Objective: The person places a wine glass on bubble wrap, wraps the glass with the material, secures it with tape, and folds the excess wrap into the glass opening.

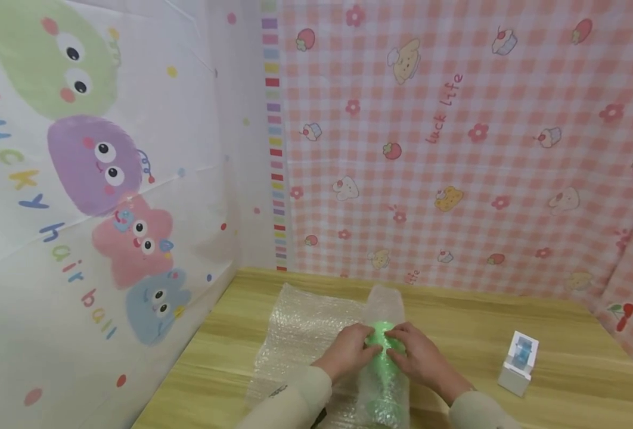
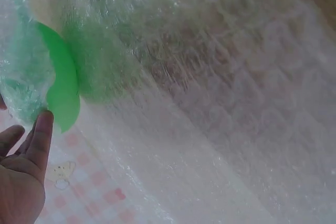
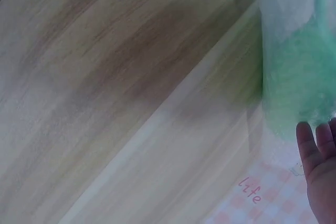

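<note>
A green goblet-shaped object (image 1: 385, 370), wide at both ends and narrow between, lies on the table inside a roll of clear bubble wrap (image 1: 306, 339). From the left side, my left hand (image 1: 350, 350) grips the wrapped green piece near its far end. My right hand (image 1: 415, 356) grips it from the other side, thumb and fingers facing the left hand's. In the left wrist view, a bare green rim (image 2: 65, 82) shows past the wrap, with fingertips (image 2: 44, 121) right at it. The right wrist view has fingertips (image 3: 304, 129) at the end of the wrapped green shape (image 3: 299, 82).
To the right stands a small white box (image 1: 516, 372) with a light blue thing (image 1: 523, 350) in its open top. The flat part of the wrap spreads left over the wood-grain table (image 1: 209, 357). Printed cloths (image 1: 456, 161) hang behind and at the left.
</note>
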